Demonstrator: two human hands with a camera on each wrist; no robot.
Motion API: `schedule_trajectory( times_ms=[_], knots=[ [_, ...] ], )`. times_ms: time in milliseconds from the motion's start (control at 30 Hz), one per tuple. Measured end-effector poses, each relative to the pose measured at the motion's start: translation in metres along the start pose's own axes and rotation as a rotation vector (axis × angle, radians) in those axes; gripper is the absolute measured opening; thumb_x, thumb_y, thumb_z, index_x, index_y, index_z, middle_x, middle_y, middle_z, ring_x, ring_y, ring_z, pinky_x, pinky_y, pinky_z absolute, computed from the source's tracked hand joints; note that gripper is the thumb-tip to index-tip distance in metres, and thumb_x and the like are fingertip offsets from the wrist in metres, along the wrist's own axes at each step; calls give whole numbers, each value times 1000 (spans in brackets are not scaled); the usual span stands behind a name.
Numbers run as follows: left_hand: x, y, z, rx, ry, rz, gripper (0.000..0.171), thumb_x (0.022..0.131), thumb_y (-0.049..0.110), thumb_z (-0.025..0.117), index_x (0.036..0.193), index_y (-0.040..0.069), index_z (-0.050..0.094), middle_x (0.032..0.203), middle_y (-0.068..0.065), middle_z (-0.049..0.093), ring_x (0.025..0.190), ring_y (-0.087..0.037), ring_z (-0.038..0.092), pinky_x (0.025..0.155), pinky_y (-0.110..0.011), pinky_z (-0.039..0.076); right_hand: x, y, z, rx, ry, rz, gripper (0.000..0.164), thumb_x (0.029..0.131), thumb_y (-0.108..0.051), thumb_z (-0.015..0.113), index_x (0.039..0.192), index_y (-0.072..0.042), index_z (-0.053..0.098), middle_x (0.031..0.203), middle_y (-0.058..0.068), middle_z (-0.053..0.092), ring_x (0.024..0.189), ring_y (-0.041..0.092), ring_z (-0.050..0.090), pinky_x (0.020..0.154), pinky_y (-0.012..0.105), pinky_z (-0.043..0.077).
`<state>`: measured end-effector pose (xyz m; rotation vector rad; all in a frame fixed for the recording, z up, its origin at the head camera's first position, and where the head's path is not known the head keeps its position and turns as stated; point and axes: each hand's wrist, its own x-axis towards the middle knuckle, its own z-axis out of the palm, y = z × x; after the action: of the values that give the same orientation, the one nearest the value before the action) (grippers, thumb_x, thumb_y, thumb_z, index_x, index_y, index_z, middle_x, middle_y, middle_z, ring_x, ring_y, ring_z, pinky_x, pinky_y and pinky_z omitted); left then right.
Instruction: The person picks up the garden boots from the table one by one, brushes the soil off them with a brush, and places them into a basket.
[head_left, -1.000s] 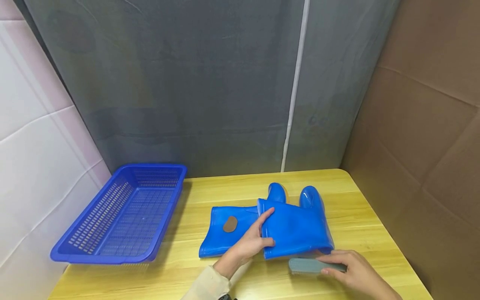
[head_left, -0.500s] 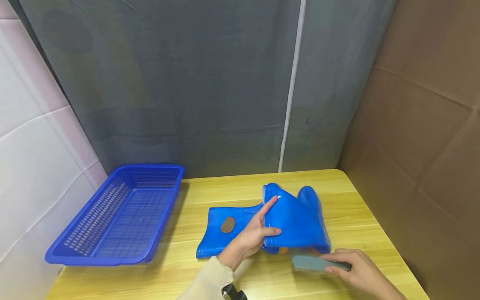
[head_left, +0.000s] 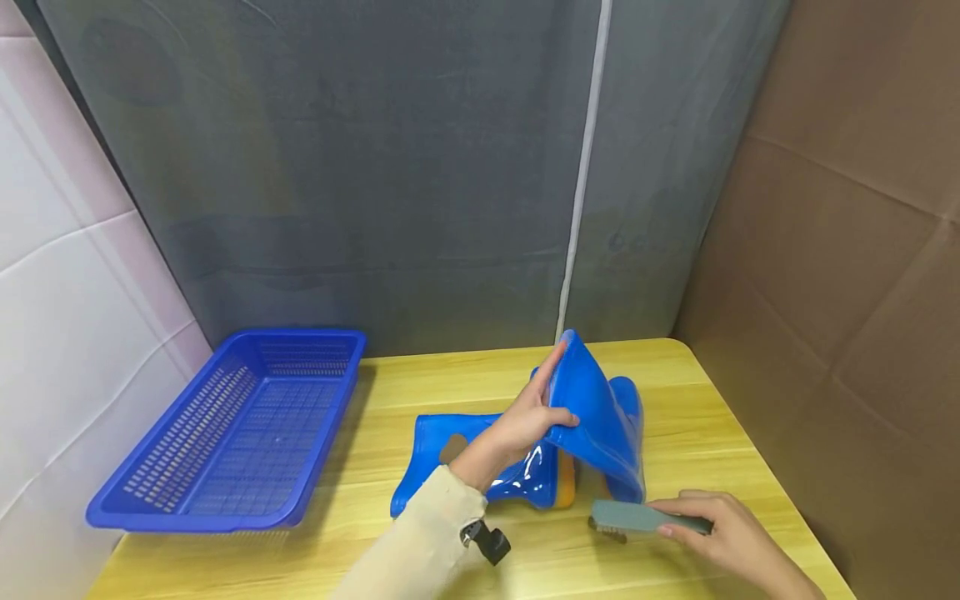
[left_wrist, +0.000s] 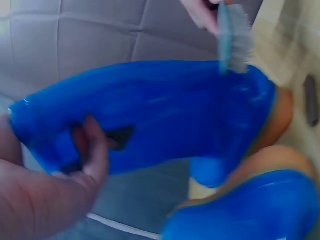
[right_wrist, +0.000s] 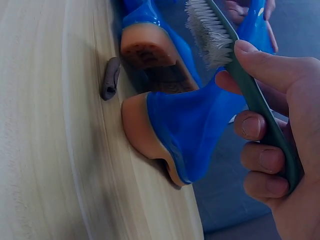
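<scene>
My left hand point(head_left: 525, 421) grips the top of a blue rain boot point(head_left: 596, 412), thumb outside, its shaft raised and tilted. In the left wrist view a dark patch point(left_wrist: 121, 136) marks that shaft. My right hand point(head_left: 723, 533) holds a grey-green brush point(head_left: 633, 517) by its handle; its white bristles point(right_wrist: 207, 35) show in the right wrist view. In the head view the brush is low beside the held boot's foot; whether they touch, I cannot tell. Another blue boot point(head_left: 536, 479) with an orange sole lies on its side behind my left arm, a brown patch point(head_left: 452, 448) on its shaft.
A blue plastic basket point(head_left: 318, 492) stands on the left of the wooden table point(head_left: 420, 379). A small dark brown rolled piece point(right_wrist: 111, 79) lies on the table near the boots' soles. A grey wall stands behind, a brown one to the right.
My left hand has raised the held boot's shaft up and to the right, tilting it from lying flat. More of the other boot now shows. The brush has moved slightly right.
</scene>
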<state>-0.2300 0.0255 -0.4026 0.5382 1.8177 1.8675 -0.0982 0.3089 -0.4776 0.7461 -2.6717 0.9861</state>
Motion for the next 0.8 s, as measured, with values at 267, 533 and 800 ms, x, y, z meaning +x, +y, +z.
schedule_trajectory(
  times_ms=[267,533,800],
  knots=[
    [4,27,3,359,172,-126,89,94,21,61,160,19,1,160,-18,33,139,-47,43,106,-67,41,-2,2,3,-14,-1,-11,26,85,-20,76,110,-26,75,77,-23,62,61,-11,42,54,14,38],
    [5,36,-4,577,141,-122,41,101,25,53,137,5,52,134,-16,63,115,-39,66,95,-54,55,-2,2,5,-20,-20,4,24,85,-22,76,109,-26,75,81,-22,65,63,-11,42,54,15,38],
    [11,48,-10,697,128,-143,33,98,28,59,121,5,62,114,-14,71,85,-26,72,82,-43,62,-2,3,5,-13,-43,23,23,86,-26,75,109,-25,76,84,-13,72,64,-11,45,54,16,39]
  ],
)
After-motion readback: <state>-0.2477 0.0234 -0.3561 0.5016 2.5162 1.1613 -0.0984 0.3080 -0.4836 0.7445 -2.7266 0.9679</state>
